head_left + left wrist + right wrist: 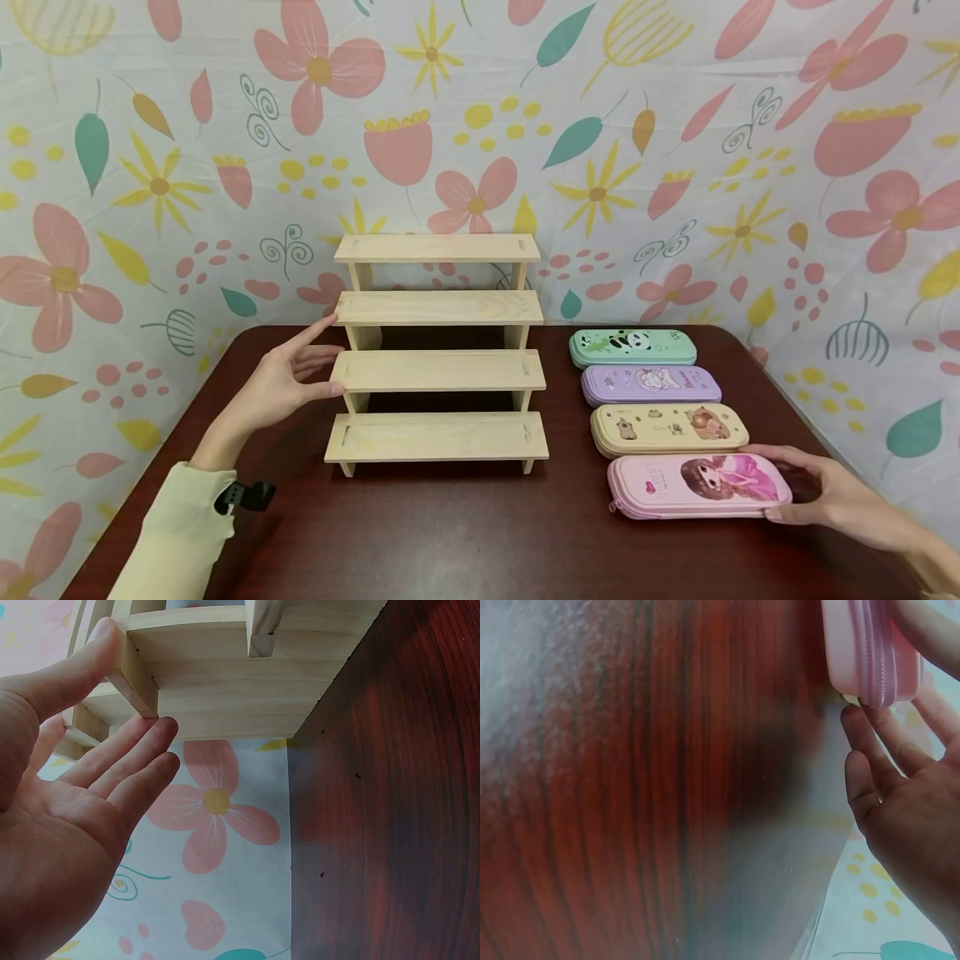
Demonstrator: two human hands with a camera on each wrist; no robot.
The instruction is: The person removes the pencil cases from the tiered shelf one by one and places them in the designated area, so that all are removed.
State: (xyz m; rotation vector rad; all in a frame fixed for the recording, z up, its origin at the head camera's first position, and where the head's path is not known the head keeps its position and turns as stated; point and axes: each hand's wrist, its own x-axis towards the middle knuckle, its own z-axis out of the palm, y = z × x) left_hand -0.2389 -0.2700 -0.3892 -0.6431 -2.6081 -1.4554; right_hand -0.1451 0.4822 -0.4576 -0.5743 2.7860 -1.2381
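A four-tier wooden display stand [438, 310] of pale boards stands on the table. My left hand [273, 387] is at its left side, its fairly straight fingers and thumb touching the board ends. In the left wrist view the thumb and fingertips of the left hand [82, 802] meet the end of one board from two sides. At the right lies a pink pencil case [697, 487] with a printed doll. My right hand [832, 496] grips its right end, thumb at the near edge and fingers at the far edge. Its zipper side [877, 652] shows in the right wrist view.
Behind the pink case lie a yellow pencil case [667, 429] with bears, a purple one [652, 385] and a green panda one [633, 347], in a column. The dark red-brown table [420, 533] meets a floral cloth backdrop [465, 125].
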